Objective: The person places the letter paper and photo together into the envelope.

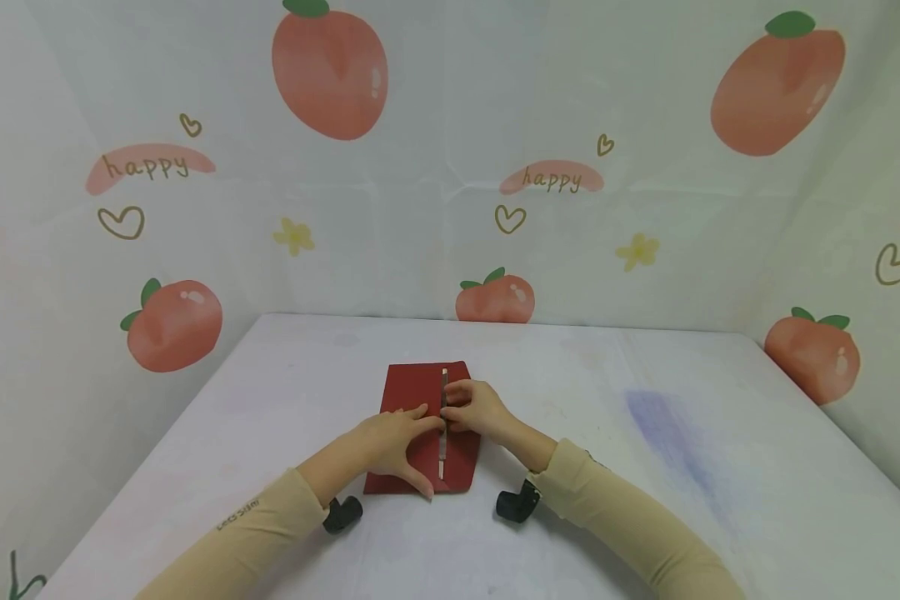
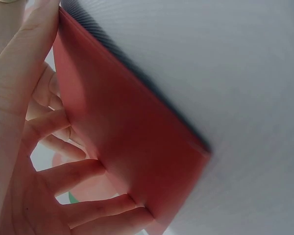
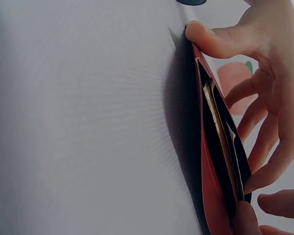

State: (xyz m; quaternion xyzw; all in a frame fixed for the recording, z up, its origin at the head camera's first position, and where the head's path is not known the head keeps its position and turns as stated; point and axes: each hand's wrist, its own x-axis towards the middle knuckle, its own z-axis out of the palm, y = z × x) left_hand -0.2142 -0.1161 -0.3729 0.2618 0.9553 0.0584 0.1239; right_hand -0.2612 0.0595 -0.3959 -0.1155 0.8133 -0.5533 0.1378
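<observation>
A red wallet lies on the white table in the head view. A narrow silvery-dark slot runs along it. My left hand rests across its left part, fingers spread and thumb on the near edge. In the left wrist view, that hand's fingers press along the wallet's red side. The fingers of my right hand pinch at the slot. From the right wrist, the wallet's mouth gapes, showing a black lining and thin pale layers inside. The right thumb touches its lip.
Two black wrist cameras, the left one and the right one, sit just under the wrists. A blue-violet smudge marks the white tabletop at right. A white fruit-print cloth hangs behind and at the sides.
</observation>
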